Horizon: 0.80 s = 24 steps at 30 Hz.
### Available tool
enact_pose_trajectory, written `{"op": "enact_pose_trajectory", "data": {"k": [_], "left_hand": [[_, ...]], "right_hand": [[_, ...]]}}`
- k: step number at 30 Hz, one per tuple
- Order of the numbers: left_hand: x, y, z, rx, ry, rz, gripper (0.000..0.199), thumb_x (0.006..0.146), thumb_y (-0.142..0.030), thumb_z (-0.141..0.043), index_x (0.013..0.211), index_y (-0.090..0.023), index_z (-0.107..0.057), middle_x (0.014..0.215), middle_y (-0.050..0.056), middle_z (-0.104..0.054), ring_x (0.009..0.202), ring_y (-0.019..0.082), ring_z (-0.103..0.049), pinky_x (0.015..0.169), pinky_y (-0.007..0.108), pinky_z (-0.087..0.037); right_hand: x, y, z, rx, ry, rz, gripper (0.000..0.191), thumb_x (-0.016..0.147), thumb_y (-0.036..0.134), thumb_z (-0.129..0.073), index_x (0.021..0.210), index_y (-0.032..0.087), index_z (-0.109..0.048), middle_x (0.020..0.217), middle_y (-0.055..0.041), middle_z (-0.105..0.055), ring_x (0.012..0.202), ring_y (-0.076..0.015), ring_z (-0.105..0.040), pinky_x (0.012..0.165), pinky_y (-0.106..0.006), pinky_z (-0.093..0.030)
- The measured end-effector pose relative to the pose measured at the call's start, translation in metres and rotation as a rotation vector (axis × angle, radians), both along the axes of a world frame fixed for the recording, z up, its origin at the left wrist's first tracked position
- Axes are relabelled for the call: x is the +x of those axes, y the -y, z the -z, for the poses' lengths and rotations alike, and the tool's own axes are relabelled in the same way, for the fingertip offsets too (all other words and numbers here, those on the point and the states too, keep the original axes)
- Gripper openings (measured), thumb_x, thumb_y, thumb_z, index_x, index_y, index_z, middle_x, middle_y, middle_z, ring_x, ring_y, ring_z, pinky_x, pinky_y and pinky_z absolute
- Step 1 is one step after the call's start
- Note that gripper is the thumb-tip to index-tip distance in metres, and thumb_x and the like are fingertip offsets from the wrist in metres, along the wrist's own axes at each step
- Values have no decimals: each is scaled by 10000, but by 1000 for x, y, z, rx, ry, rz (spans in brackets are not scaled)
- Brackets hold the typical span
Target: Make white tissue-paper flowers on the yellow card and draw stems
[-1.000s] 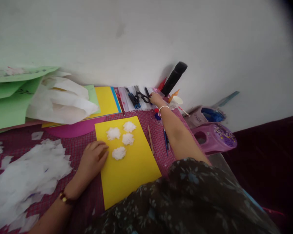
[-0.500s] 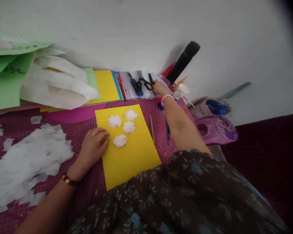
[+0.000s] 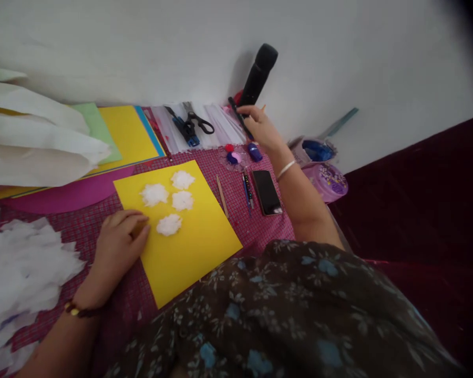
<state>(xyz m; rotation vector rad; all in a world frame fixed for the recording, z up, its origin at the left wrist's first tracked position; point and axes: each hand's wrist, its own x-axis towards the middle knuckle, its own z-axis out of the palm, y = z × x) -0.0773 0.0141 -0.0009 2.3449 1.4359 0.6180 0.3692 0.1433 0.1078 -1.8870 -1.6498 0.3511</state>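
On the checkered tablecloth lies a yellow sheet of paper [image 3: 197, 252], with several crumpled white paper puffs [image 3: 169, 224] grouped on its upper left part. My left hand [image 3: 120, 239] rests over the sheet's left edge, fingers loosely bent and thumb apart, holding nothing. At the back by the wall, my right hand [image 3: 262, 128] has its fingers closed on a slim black pen [image 3: 235, 108]. Scissors [image 3: 200, 122] and a blue-black cutter [image 3: 183, 128] lie on clear plastic packs left of the pen. A purple capped bottle [image 3: 255, 152] sits just below that hand.
Torn white paper pieces [image 3: 23, 273] are heaped at left. Coloured sheets [image 3: 122, 131] and crumpled white paper [image 3: 35, 142] lie behind. A pencil [image 3: 222, 197], a phone [image 3: 267, 192], a black bottle [image 3: 258, 73] against the wall and a pink container [image 3: 325, 181] are at right.
The view has swung right, bringing the phone into sight. My right hand has taken the black pen beside the scissors. My left hand stays at the yellow sheet's edge.
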Motion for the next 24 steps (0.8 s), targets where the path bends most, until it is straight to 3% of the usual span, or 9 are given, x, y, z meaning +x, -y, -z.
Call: {"op": "enact_pose_trajectory", "data": {"k": [2, 4, 6, 8, 11, 15, 19, 24], "left_hand": [[1, 0, -3, -10, -3, 0, 324, 973, -442, -478, 1025, -209, -698, 1167, 161, -772, 1176, 365, -704, 1070, 552, -507], [3, 0, -5, -22, -4, -8, 331, 963, -443, -479, 1020, -202, -699, 1163, 166, -767, 1172, 367, -699, 1074, 551, -505], [3, 0, -6, -29, -11, -13, 335, 959, -448, -475, 1011, -201, -696, 1159, 169, -767, 1167, 367, -696, 1083, 555, -500], [3, -1, -6, -23, -21, -15, 321, 965, -449, -474, 1005, -211, -685, 1158, 160, -772, 1172, 359, -691, 1096, 556, -495], [2, -1, -5, 3, -17, -17, 285, 974, -447, -485, 1005, -231, -669, 1168, 139, -774, 1185, 336, -683, 1110, 538, -494], [1, -1, -3, 21, -22, 0, 286, 977, -441, -487, 1021, -226, -671, 1174, 144, -774, 1177, 329, -675, 1108, 526, -498], [1, -1, -2, 27, -43, 14, 320, 980, -443, -478, 1030, -203, -684, 1177, 161, -773, 1191, 332, -676, 1111, 526, -500], [2, -2, -3, 32, -33, 13, 290, 970, -431, -495, 1012, -211, -680, 1155, 143, -771, 1185, 331, -668, 1113, 532, -497]], "right_hand": [[-16, 57, 3, -87, 39, -49, 482, 1042, 114, -390, 1428, 181, -672, 1036, -41, -773, 912, -172, -749, 932, -341, -637], [-38, 108, 15, -139, 91, -112, 449, 1024, 110, -451, 1380, 187, -714, 1167, -61, -810, 1036, -206, -774, 1031, -355, -603], [-59, 144, 33, -239, 161, -167, 433, 1022, 127, -493, 1380, 192, -727, 1309, -83, -811, 1170, -245, -775, 1116, -379, -561], [-72, 164, 47, -330, 212, -203, 427, 1044, 153, -490, 1399, 202, -724, 1414, -92, -783, 1259, -261, -755, 1155, -385, -534], [-76, 173, 53, -310, 207, -221, 450, 1072, 223, -514, 1499, 208, -656, 1463, -96, -758, 1279, -254, -741, 1138, -369, -535], [-57, 177, 45, -227, 185, -36, 402, 1086, 266, -505, 1433, 165, -681, 1217, -100, -829, 1077, -249, -779, 988, -342, -575], [-38, 183, 45, -332, 330, 126, 325, 1076, 251, -501, 1279, 170, -743, 1245, -117, -826, 1140, -281, -769, 995, -360, -565], [-37, 184, 51, -403, 397, 129, 330, 1058, 243, -519, 1297, 189, -740, 1308, -143, -802, 1200, -329, -752, 1021, -410, -577]]}}
